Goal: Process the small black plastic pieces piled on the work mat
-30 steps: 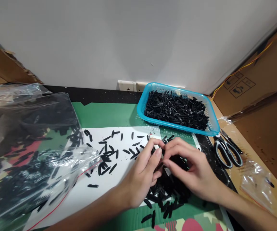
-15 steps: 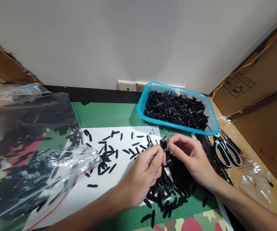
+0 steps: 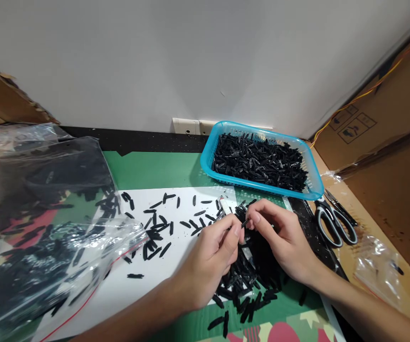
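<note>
Hands have drawn slightly apart at the fingertips since 1 second ago, and a small black piece now shows between them, right of centre in the lower half.

A green covering spreads over a black countertop, with a white sheet on top at lower centre. Behind stands a plain grey-white wall, with 2 pale socket plates low on it. Cardboard flanks the scene: 1 box at upper left and 1 at right, the latter printed with symbols and crossed by a yellow cable.

Fingertips of the right hand are clamped on the small black piece. On the left hand, thumb and forefinger are together beside it; whether they grip its near end is unclear.

Below the hands lies 1 loose pile of similar black pieces, too many to count, with more scattered over the sheet. A white object rests just above the left hand.

Upper right of centre, 1 blue basket holds many more pieces. To its right are 1 pair of scissors and 1 slim dark tool. At left, 1 large clear bag with a red seal line contains black pieces; 1 small clear bag lies at lower right.
</note>
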Demonstrator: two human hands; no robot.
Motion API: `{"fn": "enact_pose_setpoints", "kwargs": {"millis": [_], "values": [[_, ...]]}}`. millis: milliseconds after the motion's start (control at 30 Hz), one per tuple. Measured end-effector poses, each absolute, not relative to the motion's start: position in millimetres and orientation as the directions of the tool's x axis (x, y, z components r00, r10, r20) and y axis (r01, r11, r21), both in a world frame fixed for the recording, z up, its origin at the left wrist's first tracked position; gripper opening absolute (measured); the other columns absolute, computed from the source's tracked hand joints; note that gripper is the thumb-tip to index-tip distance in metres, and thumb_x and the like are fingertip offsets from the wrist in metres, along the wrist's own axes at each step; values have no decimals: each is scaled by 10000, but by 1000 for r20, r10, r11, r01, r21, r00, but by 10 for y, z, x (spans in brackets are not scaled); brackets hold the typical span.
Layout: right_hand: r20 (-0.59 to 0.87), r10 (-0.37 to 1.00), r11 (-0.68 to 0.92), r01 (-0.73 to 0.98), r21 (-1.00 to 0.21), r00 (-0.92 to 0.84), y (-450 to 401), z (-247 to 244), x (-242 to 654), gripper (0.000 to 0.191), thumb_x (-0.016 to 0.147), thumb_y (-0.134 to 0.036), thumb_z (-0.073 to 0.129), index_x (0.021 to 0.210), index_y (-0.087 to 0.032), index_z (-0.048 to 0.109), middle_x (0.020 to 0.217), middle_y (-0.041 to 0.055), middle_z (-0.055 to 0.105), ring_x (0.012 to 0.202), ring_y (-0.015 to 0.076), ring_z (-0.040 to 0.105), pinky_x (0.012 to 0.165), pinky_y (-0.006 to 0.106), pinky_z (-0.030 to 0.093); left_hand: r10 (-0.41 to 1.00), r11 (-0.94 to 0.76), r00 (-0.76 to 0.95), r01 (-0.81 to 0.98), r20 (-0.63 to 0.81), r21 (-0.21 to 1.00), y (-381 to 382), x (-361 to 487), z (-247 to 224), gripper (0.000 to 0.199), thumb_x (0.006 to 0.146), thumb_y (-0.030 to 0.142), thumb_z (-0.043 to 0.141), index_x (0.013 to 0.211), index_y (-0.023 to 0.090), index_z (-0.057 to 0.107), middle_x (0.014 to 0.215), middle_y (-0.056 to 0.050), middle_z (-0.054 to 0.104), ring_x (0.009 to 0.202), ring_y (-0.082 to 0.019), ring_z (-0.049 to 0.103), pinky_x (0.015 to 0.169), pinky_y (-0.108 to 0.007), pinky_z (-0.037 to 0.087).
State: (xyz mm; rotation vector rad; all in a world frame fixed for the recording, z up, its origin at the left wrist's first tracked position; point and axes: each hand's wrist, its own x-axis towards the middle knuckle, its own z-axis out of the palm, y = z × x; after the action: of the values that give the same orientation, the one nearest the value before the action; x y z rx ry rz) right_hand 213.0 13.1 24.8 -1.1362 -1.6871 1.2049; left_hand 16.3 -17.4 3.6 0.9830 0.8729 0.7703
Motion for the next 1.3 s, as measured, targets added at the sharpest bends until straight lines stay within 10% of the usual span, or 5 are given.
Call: {"fn": "enact_pose_setpoints", "kwargs": {"millis": [1300], "values": [[197, 883, 356, 334, -873, -426, 103, 278, 2121, 86, 1055, -226, 612, 1010, -212, 684, 878, 23, 736, 770, 177, 666, 701, 298, 532, 866, 390, 422, -233, -269, 891, -148, 192, 66, 497, 1094, 630, 552, 828, 222, 458, 623, 107, 293, 489, -53, 187, 422, -157, 163]]}}
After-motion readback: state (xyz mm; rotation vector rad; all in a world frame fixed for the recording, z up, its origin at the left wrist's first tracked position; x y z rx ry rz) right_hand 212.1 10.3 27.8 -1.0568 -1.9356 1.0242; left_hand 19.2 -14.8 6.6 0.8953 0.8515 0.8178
